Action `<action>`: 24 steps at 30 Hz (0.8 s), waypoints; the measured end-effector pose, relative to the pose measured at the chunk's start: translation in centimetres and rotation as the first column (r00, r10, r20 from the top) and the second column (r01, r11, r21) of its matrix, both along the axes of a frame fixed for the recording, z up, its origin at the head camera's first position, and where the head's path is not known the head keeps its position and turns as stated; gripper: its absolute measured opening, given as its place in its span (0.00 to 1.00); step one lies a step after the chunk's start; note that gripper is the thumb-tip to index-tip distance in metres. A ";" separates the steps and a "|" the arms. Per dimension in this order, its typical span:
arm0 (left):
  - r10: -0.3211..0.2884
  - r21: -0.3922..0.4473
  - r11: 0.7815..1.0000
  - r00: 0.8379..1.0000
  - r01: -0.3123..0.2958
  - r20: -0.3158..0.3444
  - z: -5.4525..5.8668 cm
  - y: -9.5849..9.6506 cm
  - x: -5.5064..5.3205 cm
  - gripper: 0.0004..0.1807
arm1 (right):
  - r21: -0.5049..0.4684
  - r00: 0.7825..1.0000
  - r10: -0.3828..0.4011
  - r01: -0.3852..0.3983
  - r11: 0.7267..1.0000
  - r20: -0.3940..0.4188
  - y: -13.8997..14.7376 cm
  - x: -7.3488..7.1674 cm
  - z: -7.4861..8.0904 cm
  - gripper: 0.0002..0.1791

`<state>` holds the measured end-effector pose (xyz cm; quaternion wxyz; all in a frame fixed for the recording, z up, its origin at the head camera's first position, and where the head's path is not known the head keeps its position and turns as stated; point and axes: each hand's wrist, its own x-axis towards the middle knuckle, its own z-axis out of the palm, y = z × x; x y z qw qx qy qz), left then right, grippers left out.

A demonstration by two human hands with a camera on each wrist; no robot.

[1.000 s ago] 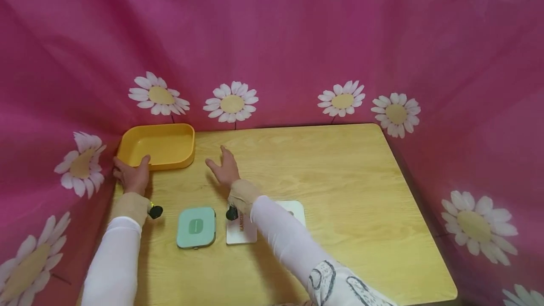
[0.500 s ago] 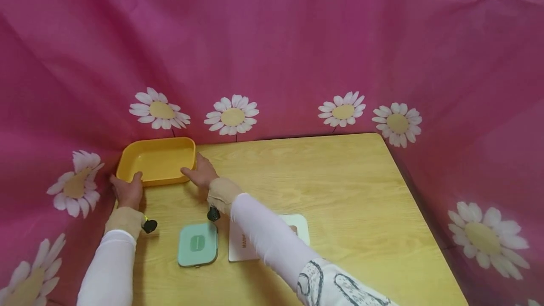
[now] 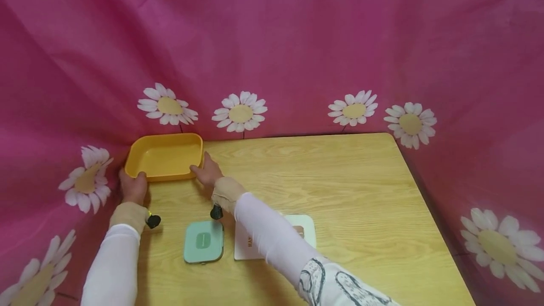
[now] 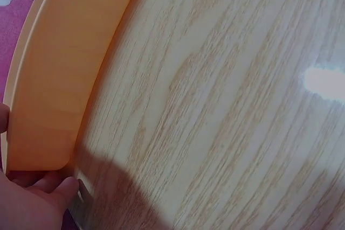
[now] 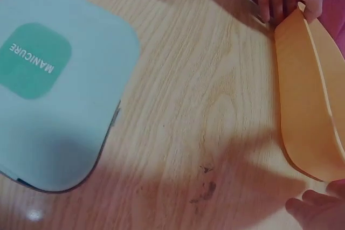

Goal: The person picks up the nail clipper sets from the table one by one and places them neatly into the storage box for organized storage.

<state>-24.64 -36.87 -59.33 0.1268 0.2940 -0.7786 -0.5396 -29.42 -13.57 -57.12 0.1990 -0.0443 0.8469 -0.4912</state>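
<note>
The tray [image 3: 170,155], yellow and open-topped, lay at the table's far left corner, near the curtain [image 3: 297,51]; a hand held each end of its near side. The left hand [image 3: 133,188] pinched the near left corner, its thumb over the rim and its other fingers curled against the outer wall; the right hand [image 3: 209,172] gripped the near right corner, its thumb on the near side and its fingers round the right end; how hard either pressed, I could not tell.

Nearer the person on the table [image 3: 361,202] sat a mint case [image 3: 204,241], lid down, with MANICURE on a darker green patch; just to its right lay a white box [image 3: 244,249], partly hidden by the right sleeve [image 3: 272,240]; its brownish lettering was only partly visible. Each wrist wore a beige band with a black piece at its side; white daisies patterned the pink curtain.
</note>
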 end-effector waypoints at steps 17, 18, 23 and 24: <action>-0.102 -0.027 0.994 0.992 0.105 0.078 -0.4 -0.4 -0.5 0.42 | 0.063 0.993 0.003 0.005 0.998 -0.118 -0.5 -2.2 0.1 0.33; -0.106 -0.031 0.994 0.991 0.109 0.082 -0.4 -0.4 -0.4 0.42 | 0.073 0.993 0.011 -0.003 0.997 -0.116 -0.4 -2.3 -0.1 0.34; -0.098 -0.063 0.993 0.990 0.104 0.097 -0.8 -0.3 -0.5 0.42 | 0.087 0.994 0.053 -0.044 0.995 -0.099 -0.3 -2.2 -0.8 0.40; -0.097 -0.069 0.992 0.991 0.104 0.094 -0.9 -0.3 -0.6 0.42 | 0.086 0.994 0.057 -0.048 0.995 -0.097 -0.2 -2.1 -0.9 0.41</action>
